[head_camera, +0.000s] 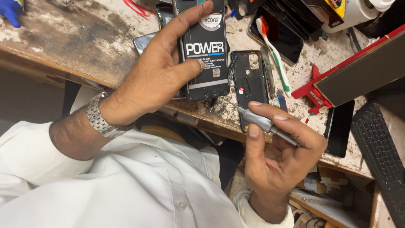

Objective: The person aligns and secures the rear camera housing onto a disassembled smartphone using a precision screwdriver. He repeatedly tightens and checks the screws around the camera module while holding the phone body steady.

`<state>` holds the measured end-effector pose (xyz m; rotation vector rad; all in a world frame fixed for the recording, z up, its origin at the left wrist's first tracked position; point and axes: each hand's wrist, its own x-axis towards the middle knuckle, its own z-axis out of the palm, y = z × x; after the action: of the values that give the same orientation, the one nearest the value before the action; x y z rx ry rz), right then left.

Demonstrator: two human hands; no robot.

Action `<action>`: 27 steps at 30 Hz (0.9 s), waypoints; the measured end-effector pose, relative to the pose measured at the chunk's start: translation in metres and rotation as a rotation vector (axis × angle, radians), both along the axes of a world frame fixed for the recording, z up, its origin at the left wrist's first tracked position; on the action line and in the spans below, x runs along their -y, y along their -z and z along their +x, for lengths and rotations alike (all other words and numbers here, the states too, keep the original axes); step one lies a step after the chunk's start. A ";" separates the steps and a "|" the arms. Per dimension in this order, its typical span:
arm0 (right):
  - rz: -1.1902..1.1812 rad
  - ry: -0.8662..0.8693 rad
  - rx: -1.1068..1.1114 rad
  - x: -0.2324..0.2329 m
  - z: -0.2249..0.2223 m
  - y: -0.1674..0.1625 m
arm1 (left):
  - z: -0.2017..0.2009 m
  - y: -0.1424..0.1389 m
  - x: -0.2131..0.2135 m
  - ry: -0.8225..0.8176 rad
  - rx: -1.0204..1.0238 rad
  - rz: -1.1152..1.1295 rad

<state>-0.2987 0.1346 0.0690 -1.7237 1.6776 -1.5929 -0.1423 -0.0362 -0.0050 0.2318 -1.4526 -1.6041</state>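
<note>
Steel and knurled, the precision screwdriver (265, 124) is clamped in the right hand (278, 156): the thumb presses it from below and the index and middle fingers from above. Its thin tip points toward 10 o'clock and comes close to the bottom edge of the opened phone (205, 63). I cannot tell whether the tip already touches a screw, because this place is dark and small.

The left hand (156, 76) is closed on the opened phone, with the thumb across the black battery (206, 46) and the index finger along the left side up to the top. The phone lies on the worn workbench (84, 42), near its front edge, at 12 o'clock from the screwdriver.

I judge the step to be work on the screws at the lower end of the phone. The next move asks for a steady left hand and a tip seated straight in the screw head before any turning.

Just at 3 o'clock of the phone lies a black back cover (249, 80) with a camera hole. Further, toward 2 o'clock, a toothbrush (272, 50) lies beside another dark phone (280, 36). A red clamp tool (314, 90) and a keyboard (382, 156) are at the right border, both cut off. The top of the held phone is outside the picture, and the fingers hide its left side.
</note>
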 end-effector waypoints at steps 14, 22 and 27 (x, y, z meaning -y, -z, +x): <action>0.025 -0.105 -0.122 0.008 -0.006 0.011 | -0.001 -0.011 -0.012 -0.091 0.128 -0.145; -0.024 -0.099 -0.082 0.009 -0.008 0.011 | -0.002 -0.004 -0.009 -0.064 0.095 -0.120; -0.135 0.022 -0.054 0.008 -0.014 0.008 | -0.005 -0.006 -0.006 0.019 -0.025 0.008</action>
<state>-0.3123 0.1267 0.0609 -1.8338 1.6539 -1.7198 -0.1474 -0.0297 0.0009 0.2021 -1.4332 -1.6222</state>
